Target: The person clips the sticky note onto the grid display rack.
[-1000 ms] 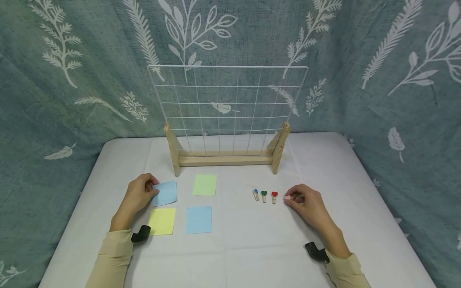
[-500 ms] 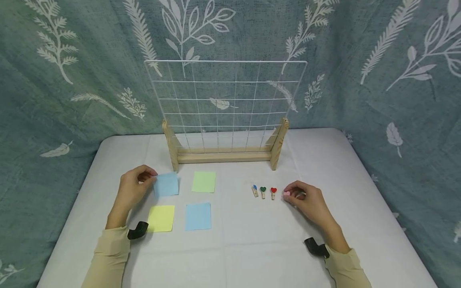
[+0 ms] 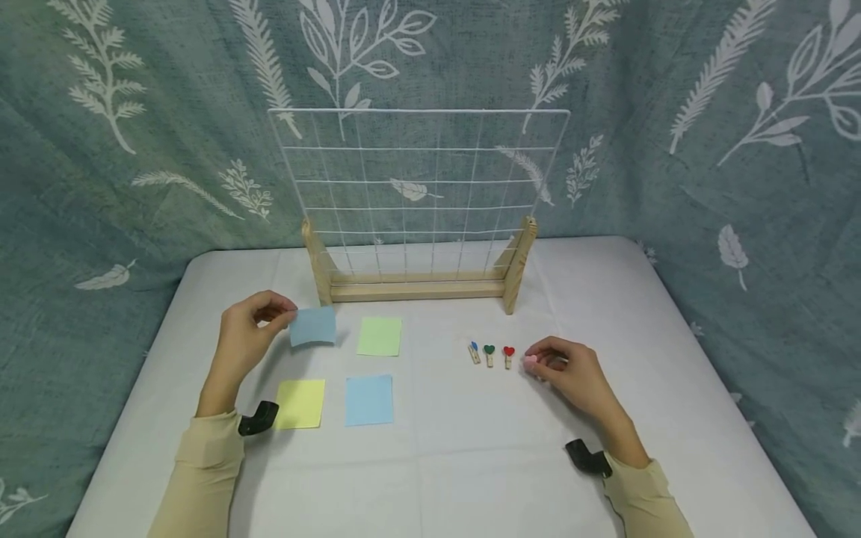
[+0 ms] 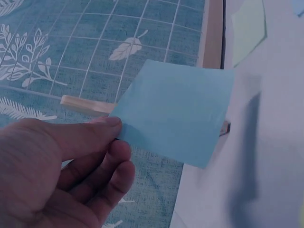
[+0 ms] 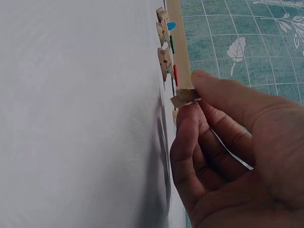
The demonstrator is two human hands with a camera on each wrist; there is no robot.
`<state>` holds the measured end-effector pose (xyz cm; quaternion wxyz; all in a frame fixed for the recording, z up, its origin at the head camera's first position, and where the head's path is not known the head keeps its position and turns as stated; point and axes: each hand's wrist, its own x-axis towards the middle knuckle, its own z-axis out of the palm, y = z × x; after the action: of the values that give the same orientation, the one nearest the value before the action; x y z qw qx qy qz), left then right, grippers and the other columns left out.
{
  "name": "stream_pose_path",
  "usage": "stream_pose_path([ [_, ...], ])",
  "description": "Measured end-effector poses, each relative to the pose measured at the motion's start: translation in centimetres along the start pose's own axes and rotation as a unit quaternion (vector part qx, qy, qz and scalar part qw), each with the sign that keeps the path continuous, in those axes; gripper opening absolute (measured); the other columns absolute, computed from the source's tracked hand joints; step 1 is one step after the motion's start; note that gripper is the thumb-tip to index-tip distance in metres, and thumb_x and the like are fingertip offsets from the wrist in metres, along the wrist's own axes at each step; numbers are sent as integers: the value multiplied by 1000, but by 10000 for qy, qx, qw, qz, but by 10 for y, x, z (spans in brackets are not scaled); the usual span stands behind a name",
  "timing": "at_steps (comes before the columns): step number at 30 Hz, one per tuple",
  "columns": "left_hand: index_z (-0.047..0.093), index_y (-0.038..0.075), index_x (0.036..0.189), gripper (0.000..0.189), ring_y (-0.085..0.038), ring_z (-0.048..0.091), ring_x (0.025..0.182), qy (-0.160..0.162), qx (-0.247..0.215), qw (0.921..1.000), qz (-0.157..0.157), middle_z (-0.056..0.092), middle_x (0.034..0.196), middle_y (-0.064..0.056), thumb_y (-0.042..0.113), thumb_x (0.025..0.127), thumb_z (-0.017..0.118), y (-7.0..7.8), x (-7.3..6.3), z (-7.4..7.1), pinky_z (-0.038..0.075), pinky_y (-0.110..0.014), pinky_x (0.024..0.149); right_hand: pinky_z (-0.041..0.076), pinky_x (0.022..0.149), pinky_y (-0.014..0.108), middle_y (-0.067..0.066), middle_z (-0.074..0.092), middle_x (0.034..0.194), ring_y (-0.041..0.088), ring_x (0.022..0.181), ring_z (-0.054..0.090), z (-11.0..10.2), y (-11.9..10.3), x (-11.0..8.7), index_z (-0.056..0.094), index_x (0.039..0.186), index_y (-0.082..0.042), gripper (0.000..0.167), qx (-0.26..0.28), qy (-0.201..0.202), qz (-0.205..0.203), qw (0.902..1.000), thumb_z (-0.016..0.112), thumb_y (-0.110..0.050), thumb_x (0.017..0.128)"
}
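My left hand (image 3: pixel 252 336) pinches the left edge of a blue sticky note (image 3: pixel 314 326) between thumb and fingertips. The note is raised off the table, its shadow falling below it; in the left wrist view the blue sheet (image 4: pixel 175 111) spreads out from the thumb. My right hand (image 3: pixel 568 371) pinches a small wooden clothespin (image 5: pixel 186 97) topped with a pink heart (image 3: pixel 531 362). Left of that hand lie three more clothespins: one with a red heart (image 3: pixel 508 352), one with a green heart (image 3: pixel 489 350) and one with a blue heart (image 3: pixel 474 347).
A white wire grid (image 3: pixel 420 181) stands upright in a wooden base (image 3: pixel 417 291) at the back of the white table (image 3: pixel 471 478). A green note (image 3: pixel 380 336), a yellow note (image 3: pixel 300 404) and another blue note (image 3: pixel 369 400) lie flat near the left hand. A patterned curtain (image 3: pixel 646 187) hangs behind.
My left hand has lifted the blue sticky note off the table, up and toward the grid. The right hand keeps its pinch on the pink-heart clothespin, shifting only slightly.
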<state>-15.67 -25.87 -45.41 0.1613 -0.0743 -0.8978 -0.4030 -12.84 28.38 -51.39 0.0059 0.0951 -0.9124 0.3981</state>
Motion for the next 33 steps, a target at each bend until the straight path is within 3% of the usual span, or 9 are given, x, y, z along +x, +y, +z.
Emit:
stream_pose_path([
  [10, 78, 10, 99, 5, -7, 67, 78, 143, -191, 9997, 93, 77, 92, -6, 8, 95, 79, 14, 12, 9, 48, -17, 70, 51, 58, 22, -2, 70, 85, 15, 72, 62, -1, -6, 1, 75, 100, -19, 16, 248, -38, -154, 9996, 87, -19, 89],
  [21, 79, 10, 99, 6, -4, 69, 77, 127, -463, 9987, 185, 78, 92, -5, 10, 93, 81, 31, 29, 20, 50, -17, 71, 59, 68, 23, -3, 75, 92, 13, 81, 70, -1, -33, 4, 76, 100, -17, 16, 694, -181, -508, 9961, 87, -16, 88],
  [33, 80, 7, 98, 5, -23, 72, 82, 404, -594, 9964, 450, 79, 94, -9, 9, 94, 81, 36, 43, 34, 52, -18, 75, 61, 76, 25, -7, 76, 98, 10, 85, 71, 3, -61, 9, 76, 103, -11, 16, 531, -253, -944, 9938, 85, -9, 90],
])
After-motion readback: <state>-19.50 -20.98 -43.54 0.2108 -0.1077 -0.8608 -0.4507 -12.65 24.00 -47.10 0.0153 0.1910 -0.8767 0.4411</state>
